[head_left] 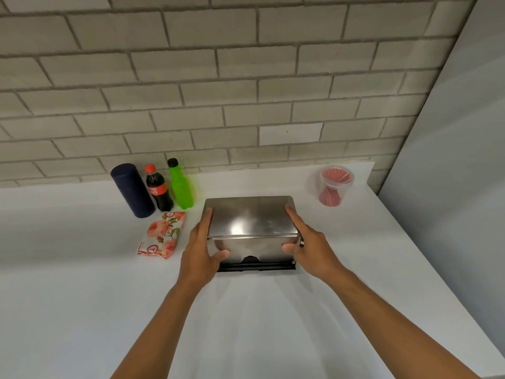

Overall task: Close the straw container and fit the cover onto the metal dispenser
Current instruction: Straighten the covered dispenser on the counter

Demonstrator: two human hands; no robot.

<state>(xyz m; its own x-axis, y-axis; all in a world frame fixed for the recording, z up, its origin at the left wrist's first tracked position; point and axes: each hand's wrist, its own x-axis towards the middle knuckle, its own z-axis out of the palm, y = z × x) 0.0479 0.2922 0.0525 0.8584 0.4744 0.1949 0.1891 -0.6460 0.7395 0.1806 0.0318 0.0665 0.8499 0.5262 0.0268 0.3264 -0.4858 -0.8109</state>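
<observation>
Hands frame the shiny metal dispenser (250,228) on the white surface (82,269): we see the left hand (200,247) pressed flat along its left side with the thumb curled onto the front face, and the right hand (308,242) doing the same on the right side, thumb on the front. Both hands grip the brushed steel cover (250,217), which sits on top of the dispenser body, above the black base strip (257,267) along the bottom front. Whether the cover is fully seated we cannot tell.

Well apart, near the back right corner of the surface, stands the clear plastic straw container (335,187), filled with red straws; from here we cannot tell whether its lid is on.

Left of the dispenser lies a floral-printed tissue packet (162,235). Behind it, against the grey brick wall (246,77), stand a dark blue cylindrical flask (132,190), a small cola bottle with a red cap (159,191) and a bright green bottle with a black cap (180,186).
</observation>
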